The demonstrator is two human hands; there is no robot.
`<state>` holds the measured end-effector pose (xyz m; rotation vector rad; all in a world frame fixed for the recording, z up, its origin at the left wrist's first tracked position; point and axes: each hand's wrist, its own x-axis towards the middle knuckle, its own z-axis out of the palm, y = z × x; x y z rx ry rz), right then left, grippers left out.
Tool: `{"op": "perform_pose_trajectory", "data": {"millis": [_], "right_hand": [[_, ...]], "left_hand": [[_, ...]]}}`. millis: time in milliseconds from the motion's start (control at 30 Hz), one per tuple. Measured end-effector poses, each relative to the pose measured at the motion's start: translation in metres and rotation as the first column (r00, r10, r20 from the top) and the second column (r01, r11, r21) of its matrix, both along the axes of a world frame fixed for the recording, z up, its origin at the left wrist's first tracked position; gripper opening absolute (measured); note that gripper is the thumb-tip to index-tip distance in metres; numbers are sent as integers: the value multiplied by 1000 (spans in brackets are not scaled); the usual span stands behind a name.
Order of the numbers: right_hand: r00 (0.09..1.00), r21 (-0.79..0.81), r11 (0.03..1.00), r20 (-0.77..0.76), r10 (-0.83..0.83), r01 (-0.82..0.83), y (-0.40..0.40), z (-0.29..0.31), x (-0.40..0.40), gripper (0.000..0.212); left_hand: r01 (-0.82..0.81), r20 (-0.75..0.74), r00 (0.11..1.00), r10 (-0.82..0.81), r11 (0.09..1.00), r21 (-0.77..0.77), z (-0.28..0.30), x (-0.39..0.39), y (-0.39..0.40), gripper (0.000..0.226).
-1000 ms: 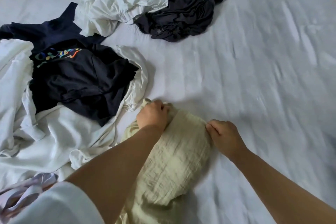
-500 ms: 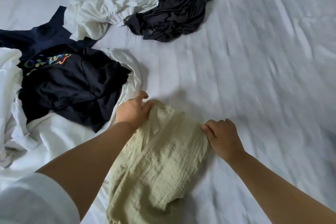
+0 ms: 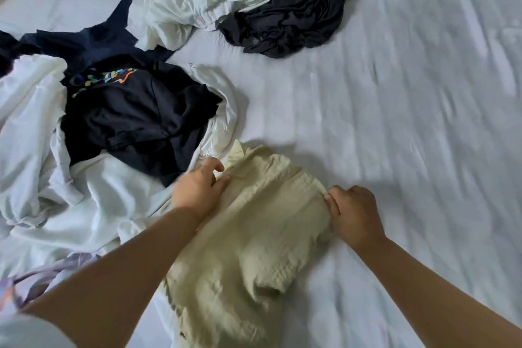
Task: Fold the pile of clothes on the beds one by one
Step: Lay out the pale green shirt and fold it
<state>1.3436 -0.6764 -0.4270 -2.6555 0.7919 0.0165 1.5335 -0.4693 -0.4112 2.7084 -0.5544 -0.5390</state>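
A crinkled pale yellow-green garment [image 3: 254, 234] lies on the white bed [image 3: 395, 121], its far edge pinched by the left hand [image 3: 197, 189] and right hand [image 3: 354, 215], beside a heap of white and navy clothes [image 3: 113, 121].

The pale yellow-green garment [image 3: 254, 240] between my hands is a crinkled, puckered cloth, matt and rough-looking. The white bedsheet [image 3: 409, 127] is smooth matt fabric with soft creases. To my left, the navy T-shirt [image 3: 135, 118] is plain matt cloth with a multicoloured print. The far black garment [image 3: 291, 17] looks thin, limp and finely gathered, beside crumpled white cloth [image 3: 203, 0].
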Motion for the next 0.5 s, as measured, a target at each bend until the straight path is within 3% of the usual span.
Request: {"op": "perform_pose_trajectory", "data": {"millis": [100,133,267,400,500], "right_hand": [[998,14,1000,-66,-14,15,5,-1,3,19],[998,20,1000,-61,-15,17,6,-2,3,20],[999,6,1000,-54,4,-3,10,1,2,27],[993,-7,999,-103,51,-52,12,2,2,31],[990,0,998,-127,64,-64,11,0,1,25]], "left_hand": [[-22,94,995,36,989,-146,6,-18,18,20],[-22,95,995,35,992,-127,8,-26,26,22],[87,22,995,-94,970,229,8,-63,51,52],[176,73,973,-219,910,375,1,-95,51,41],[-5,47,999,-7,972,234,2,-97,48,38]]}}
